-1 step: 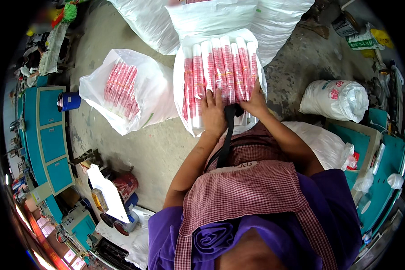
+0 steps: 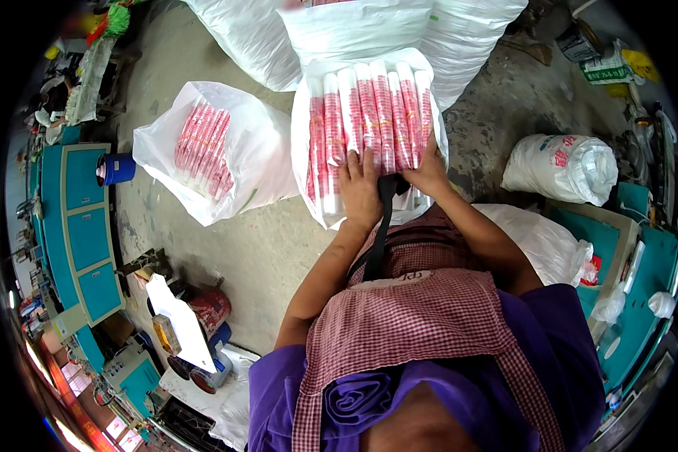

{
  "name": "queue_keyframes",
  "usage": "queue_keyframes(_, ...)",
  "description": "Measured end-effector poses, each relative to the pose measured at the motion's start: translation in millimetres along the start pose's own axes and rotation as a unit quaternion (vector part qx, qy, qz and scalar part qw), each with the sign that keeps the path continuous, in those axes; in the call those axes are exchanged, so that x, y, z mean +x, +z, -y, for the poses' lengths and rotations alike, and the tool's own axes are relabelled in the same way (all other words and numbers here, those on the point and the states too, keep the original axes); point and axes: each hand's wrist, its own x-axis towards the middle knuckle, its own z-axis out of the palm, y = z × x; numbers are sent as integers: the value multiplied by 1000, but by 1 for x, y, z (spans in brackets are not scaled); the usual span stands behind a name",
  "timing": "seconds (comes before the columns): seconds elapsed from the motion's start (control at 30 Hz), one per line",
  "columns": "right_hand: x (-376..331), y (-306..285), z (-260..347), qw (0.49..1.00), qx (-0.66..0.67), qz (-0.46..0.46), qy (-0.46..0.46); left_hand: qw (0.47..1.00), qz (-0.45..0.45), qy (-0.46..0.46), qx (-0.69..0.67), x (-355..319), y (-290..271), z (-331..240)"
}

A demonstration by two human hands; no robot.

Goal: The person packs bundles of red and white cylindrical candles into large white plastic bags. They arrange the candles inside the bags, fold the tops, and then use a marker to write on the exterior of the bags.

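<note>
My left hand (image 2: 361, 190) lies on a row of long pink-and-white sleeves (image 2: 368, 113), which look like stacked cups in clear wrap. Its fingers are stretched out and a little apart, pressing on the middle sleeves near their lower ends. My right hand (image 2: 431, 173) rests open on the sleeves at the right, one finger pointing up along the outermost sleeve and the thumb spread inward. These sleeves stand packed side by side in an open white bag (image 2: 300, 143) right in front of my body. A black strap (image 2: 385, 215) hangs between my hands.
To the left stands another open white bag (image 2: 260, 158) with similar sleeves. Large filled white sacks (image 2: 361, 34) stand beyond the front bag. A tied white sack (image 2: 554, 167) is on the right. Teal cabinets (image 2: 84, 177) and a blue bucket (image 2: 118, 169) line the left side.
</note>
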Motion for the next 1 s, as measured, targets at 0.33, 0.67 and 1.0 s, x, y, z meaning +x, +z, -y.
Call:
queue_keyframes(0.33,2,15,-14,999,-17,-9,-36,998,-45,7,44,-15,-23,55)
queue_keyframes(0.67,38,69,-23,992,-104,40,54,988,64,-143,-12,-3,-5,110)
queue_keyframes(1.0,4,-111,-37,974,185,-53,-116,997,-61,-51,11,1,8,120)
